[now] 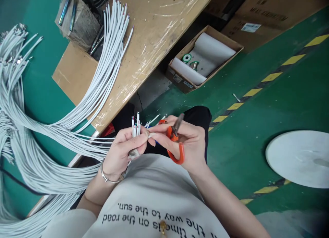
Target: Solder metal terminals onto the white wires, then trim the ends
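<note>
My left hand (131, 142) is closed round several white cables, their cut ends (136, 125) sticking up past the fingers with coloured wires at the tips. My right hand (185, 138) has orange-handled scissors (176, 155) hooked on its fingers, the blades pointing up and away from the cables. Its thumb and fingertips pinch a cable end beside my left thumb; the exact spot is small and partly hidden. From my left hand the cables run left into a large bundle of white cables (59, 169) on the bench.
A fanned bunch of white cables (110, 66) lies across the cardboard-covered bench (154, 29). Pens (69, 12) rest on a taped block (79, 29). On the green floor stand an open carton (185, 87) with solder spools and a round white stool (298, 155).
</note>
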A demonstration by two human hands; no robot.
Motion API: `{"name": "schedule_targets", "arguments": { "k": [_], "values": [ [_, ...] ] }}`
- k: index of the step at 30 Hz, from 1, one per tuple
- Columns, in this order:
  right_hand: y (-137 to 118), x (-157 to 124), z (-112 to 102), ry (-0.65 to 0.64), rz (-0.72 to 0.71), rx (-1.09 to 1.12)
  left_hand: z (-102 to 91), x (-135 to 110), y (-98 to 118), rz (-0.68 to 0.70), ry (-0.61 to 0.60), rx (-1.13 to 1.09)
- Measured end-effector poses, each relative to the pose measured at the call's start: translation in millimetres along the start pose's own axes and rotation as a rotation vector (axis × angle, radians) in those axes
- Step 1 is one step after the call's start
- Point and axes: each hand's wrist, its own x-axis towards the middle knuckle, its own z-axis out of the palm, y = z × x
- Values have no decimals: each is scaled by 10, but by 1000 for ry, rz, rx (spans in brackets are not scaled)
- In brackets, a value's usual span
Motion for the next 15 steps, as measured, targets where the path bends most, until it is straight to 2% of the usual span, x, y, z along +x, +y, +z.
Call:
{"name": "schedule_targets", "arguments": {
  "k": [5, 7, 10, 12, 15],
  "values": [
    [75, -18, 28, 68, -164, -86, -12, -6, -7, -14, -17, 6],
    [96, 15, -10, 123, -123, -63, -13, -2, -3, -15, -15, 23],
    [104, 77, -112, 195, 50, 13, -1, 10, 9, -19, -15, 56],
    [86, 83, -196, 171, 108, 2, 12, 17, 15, -6, -7, 78],
    [22, 23, -311, 3, 54, -154, 35, 22, 14, 35, 18, 108]
  ]
}}
